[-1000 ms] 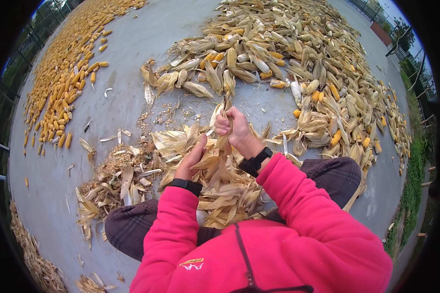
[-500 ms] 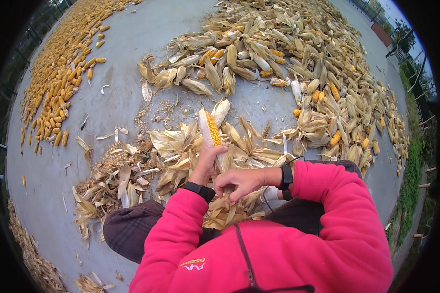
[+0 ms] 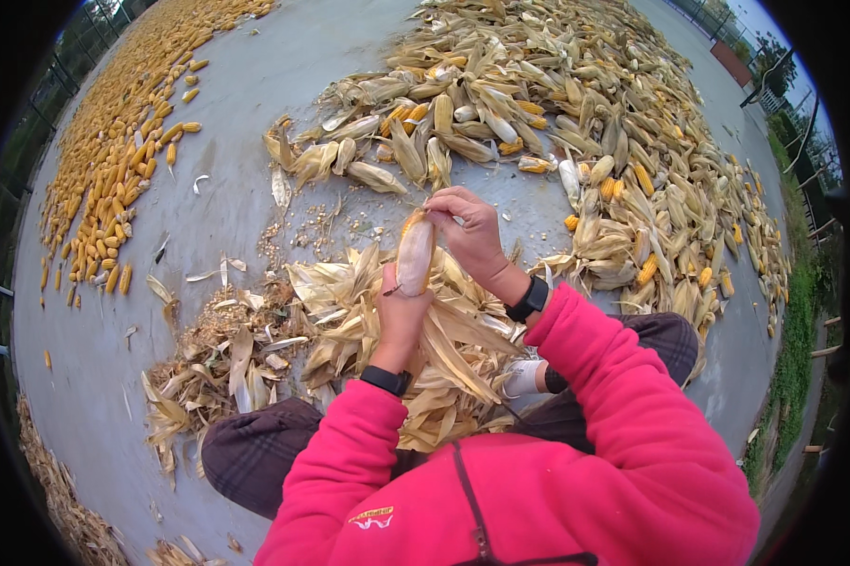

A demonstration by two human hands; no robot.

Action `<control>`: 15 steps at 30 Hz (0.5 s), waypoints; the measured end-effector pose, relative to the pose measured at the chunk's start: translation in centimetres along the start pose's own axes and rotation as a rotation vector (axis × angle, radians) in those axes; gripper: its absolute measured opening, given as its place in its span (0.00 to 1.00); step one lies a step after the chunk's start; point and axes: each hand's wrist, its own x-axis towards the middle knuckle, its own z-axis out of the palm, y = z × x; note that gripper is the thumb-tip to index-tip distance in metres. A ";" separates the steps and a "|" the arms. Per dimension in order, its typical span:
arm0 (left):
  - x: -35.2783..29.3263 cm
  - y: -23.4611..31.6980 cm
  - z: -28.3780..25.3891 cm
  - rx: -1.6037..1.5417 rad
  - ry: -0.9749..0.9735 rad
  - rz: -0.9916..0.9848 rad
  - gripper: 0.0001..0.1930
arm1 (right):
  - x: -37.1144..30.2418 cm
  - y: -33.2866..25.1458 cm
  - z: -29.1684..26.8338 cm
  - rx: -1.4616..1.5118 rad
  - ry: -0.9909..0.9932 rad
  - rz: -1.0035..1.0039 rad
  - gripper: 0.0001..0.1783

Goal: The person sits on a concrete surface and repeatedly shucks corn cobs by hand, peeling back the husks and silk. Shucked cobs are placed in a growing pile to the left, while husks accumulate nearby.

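An ear of corn [image 3: 416,257] stands nearly upright in front of me, most of its near side under pale husk, with yellow kernels showing along its edges and tip. My left hand [image 3: 402,316] is wrapped round its lower end. At the tip, my right hand [image 3: 467,231] pinches the top of the husk between thumb and fingers. Long peeled husk leaves [image 3: 463,344] hang from below my left hand toward the right. Beneath both hands lies a heap of loose dry husks [image 3: 340,292], between my folded legs.
A large pile of unhusked corn [image 3: 585,123] spreads from ahead to the right. Bare yellow cobs [image 3: 114,203] lie in a broad band at the far left. Husk scraps and loose kernels [image 3: 217,330] litter the grey concrete floor [image 3: 255,113] nearby. Grass [image 3: 788,377] edges the right side.
My right hand has moved up from beside my left wrist to the ear's tip, where it grips the husk. The ear's kernels, bare in front before, are now mostly behind pale husk.
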 end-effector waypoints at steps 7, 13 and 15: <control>1.6 -1.6 -0.5 -0.180 -0.083 -0.197 0.30 | 0.0 -1.8 0.3 0.520 -0.281 0.236 0.02; 2.9 -1.6 -3.4 -0.945 -0.353 -0.161 0.37 | -4.3 -1.8 -1.0 0.621 -0.782 0.618 0.05; 2.8 -1.4 -3.9 -1.149 -0.476 -0.260 0.32 | -5.5 -1.6 -1.4 0.640 -0.827 0.634 0.06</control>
